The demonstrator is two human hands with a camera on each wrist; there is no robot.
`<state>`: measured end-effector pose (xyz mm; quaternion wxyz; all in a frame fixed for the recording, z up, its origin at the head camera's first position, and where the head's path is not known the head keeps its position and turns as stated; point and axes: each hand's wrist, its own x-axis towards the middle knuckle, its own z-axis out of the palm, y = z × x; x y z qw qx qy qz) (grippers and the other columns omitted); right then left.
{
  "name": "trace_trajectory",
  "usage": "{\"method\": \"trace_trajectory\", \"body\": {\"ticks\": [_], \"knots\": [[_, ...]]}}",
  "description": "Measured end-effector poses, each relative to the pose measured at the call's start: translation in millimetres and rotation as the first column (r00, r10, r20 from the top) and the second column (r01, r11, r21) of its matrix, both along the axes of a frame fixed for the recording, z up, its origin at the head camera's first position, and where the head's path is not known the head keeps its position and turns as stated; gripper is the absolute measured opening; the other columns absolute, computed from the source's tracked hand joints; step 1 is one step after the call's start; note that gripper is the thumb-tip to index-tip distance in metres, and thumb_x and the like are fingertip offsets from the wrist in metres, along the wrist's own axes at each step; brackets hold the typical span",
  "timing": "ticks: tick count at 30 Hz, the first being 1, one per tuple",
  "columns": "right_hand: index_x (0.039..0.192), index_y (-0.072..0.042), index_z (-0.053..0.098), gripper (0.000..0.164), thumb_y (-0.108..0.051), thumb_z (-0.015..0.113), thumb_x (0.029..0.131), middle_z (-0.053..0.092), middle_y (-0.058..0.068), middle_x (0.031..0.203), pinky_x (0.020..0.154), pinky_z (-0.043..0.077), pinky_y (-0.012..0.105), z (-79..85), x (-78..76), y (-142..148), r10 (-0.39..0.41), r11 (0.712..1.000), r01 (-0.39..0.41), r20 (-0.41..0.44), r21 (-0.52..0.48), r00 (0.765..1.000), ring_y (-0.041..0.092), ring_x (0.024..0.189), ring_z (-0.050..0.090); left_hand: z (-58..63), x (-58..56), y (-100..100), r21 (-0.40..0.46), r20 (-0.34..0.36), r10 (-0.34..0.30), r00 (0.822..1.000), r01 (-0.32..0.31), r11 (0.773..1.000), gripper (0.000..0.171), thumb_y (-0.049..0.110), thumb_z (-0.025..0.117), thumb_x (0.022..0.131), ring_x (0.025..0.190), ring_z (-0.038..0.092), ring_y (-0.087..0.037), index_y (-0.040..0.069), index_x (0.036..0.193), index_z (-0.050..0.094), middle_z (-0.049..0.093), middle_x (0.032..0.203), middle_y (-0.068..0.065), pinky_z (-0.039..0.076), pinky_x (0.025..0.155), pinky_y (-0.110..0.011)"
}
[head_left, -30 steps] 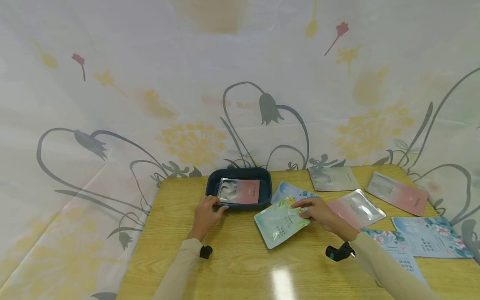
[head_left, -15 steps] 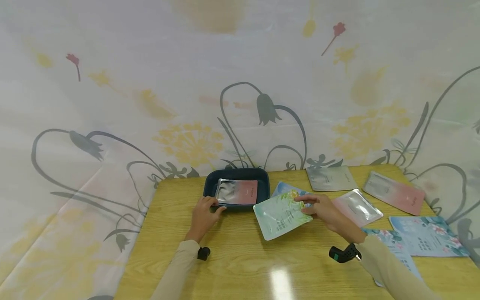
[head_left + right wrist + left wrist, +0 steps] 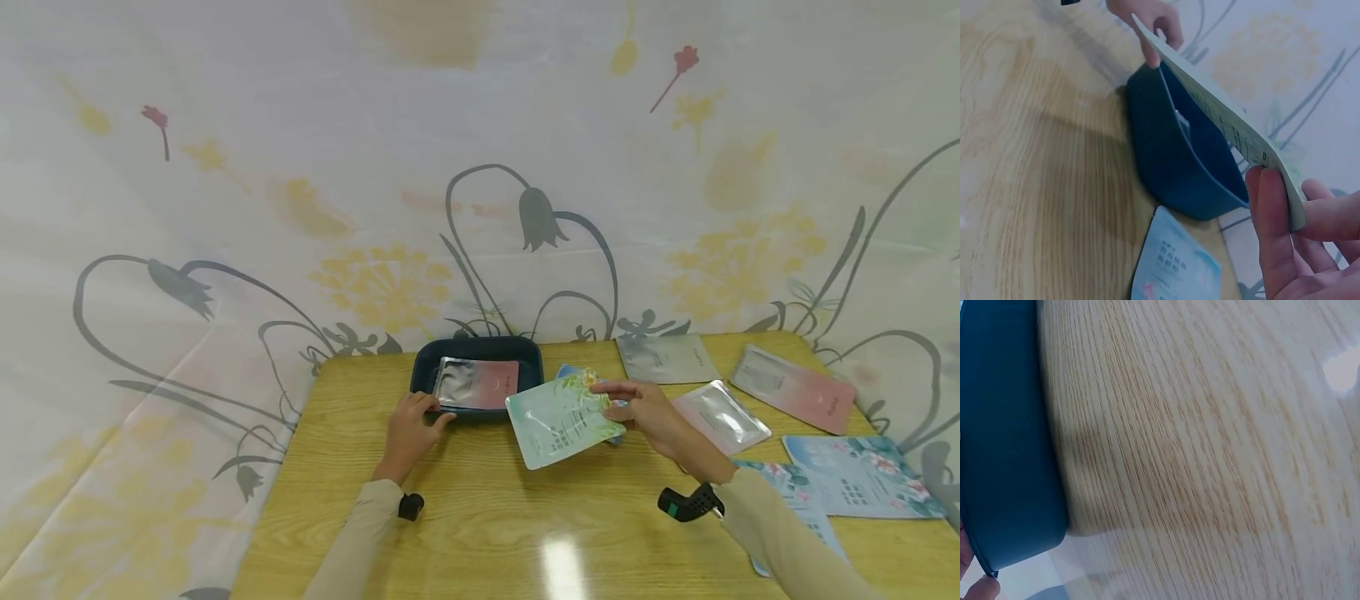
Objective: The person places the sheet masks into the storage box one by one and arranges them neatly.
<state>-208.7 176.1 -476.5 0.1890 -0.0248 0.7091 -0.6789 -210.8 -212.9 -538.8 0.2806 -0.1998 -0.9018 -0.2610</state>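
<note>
My right hand (image 3: 648,417) pinches the right edge of a green sheet mask packet (image 3: 562,421) between thumb and fingers. The packet is tilted and held above the table, just right of a dark blue basin (image 3: 531,367). Inside the basin lies a silver-and-pink mask packet (image 3: 480,385). At the basin's front left corner, my left hand (image 3: 411,433) grips the rim; the right wrist view shows its thumb outside and fingers over the edge. Partly covered by the green packet is a blue mask packet (image 3: 1175,262), flat on the table.
To the right lie a grey packet (image 3: 667,358), a pink-and-silver packet (image 3: 723,417), another pink-silver one (image 3: 795,387) and two blue floral packets (image 3: 862,475), one partly behind the right sleeve. A flower-printed cloth (image 3: 375,167) hangs behind the wooden table (image 3: 480,533).
My right hand has moved slightly right, and the green packet's lower edge has risen and swung up toward the basin. The left hand stays on the rim.
</note>
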Motion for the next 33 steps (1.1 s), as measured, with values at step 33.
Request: {"method": "trace_trajectory", "body": {"ticks": [33], "knots": [[0.133, -0.003, 0.052, 0.044, -0.001, 0.060, 0.090, 0.033, 0.013, 0.143, 0.065, 0.039, 0.027, 1.4, -32.0, -36.2, -0.099, 0.993, 0.101, 0.030, -0.063, 0.995, 0.014, 0.095, 0.043, 1.4, 0.6, -0.3, -0.014, -0.019, 0.015, 1.000, -0.016, 1.000, 0.026, 0.021, 0.084, 0.071, 0.070, 0.049, -0.019, 0.006, 0.077, 0.063, 0.058, 0.077, -0.005, 0.046, 0.060, -0.036]]}}
